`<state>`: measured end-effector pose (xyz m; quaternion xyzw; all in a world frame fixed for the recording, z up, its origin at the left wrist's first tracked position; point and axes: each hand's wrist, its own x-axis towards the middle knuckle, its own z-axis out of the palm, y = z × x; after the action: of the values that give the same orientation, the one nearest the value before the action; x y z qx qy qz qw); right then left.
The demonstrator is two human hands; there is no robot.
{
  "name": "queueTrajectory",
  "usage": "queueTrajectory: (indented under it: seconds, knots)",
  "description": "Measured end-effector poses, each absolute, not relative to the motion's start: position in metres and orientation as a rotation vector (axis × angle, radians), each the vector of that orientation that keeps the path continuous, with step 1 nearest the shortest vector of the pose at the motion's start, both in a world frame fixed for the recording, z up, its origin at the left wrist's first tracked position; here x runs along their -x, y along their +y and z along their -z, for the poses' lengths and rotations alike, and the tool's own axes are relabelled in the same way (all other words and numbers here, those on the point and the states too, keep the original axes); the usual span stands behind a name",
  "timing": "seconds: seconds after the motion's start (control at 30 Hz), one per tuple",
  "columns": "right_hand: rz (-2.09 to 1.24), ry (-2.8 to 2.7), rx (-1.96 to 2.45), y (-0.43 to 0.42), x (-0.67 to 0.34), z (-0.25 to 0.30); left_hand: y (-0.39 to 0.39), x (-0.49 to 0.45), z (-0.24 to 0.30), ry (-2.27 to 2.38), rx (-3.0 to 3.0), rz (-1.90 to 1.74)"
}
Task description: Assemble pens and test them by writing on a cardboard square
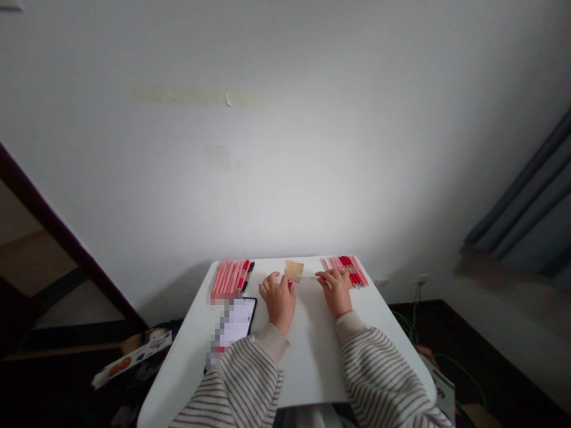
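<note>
My left hand (279, 295) rests on a white table (307, 351) with fingers curled, pinching one end of a thin pale stick or pen refill next to a small tan square (294, 270). My right hand (335, 289) grips the other end of that stick (308, 276) with bent fingers. A row of pink and red pens (231, 276) lies at the far left of the table. Another group of red pens (348, 270) lies at the far right, just beyond my right hand.
A phone (236, 327) with a lit screen lies on the table's left side by my left sleeve. A white wall stands right behind the table. On the floor are a box (131, 358) at the left and cables (413, 333) at the right.
</note>
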<state>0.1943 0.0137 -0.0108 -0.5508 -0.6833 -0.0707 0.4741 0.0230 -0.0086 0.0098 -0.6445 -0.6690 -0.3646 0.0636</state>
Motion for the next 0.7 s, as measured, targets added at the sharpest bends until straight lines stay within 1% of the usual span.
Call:
queueTrajectory:
  seconds: [0.23, 0.7]
  knots:
    - [0.143, -1.662, 1.389, 0.0133, -0.1941, 0.0102, -0.0117, -0.0238, -0.0139, -2.106, 1.939, 0.965]
    - [0.150, -1.663, 1.406, 0.0116, -0.1926, 0.0083, -0.0101, -0.0238, -0.0131, -2.099, 1.990, 0.954]
